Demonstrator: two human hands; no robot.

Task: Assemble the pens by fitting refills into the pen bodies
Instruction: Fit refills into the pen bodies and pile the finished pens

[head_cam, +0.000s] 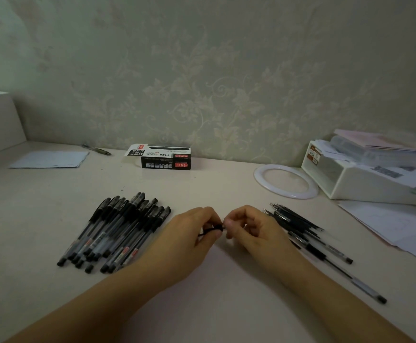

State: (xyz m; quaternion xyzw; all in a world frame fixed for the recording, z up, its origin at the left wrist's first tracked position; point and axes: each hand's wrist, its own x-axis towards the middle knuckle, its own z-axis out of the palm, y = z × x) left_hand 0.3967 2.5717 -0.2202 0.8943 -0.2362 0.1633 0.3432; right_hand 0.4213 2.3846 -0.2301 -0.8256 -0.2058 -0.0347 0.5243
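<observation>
Centrally, just above the bench (202, 184), both hands meeting fingertip to fingertip: left hand (192, 233) curled, pinching a small black pen part (214, 229) between thumb and fingers; right hand (249, 229) curled too, fingertips touching the same piece from the other end. Too small to tell whether cap, tip or refill end. Towards the left edge, a heap of capped black pens (118, 231), lying side by side and overlapping, caps pointing to the far side. Towards the right edge, a loose bundle of thin black refills (293, 219), with two clear pen bodies (335, 266) lying just nearer, partly under the right wrist. Against the far edge by the wall, an open black pen box (165, 158); further left, a sheet of paper (51, 159) and a lone pen (96, 149). Far right corner: white ring (286, 178), white tray of papers (368, 174), loose sheets (395, 224) beside it.
</observation>
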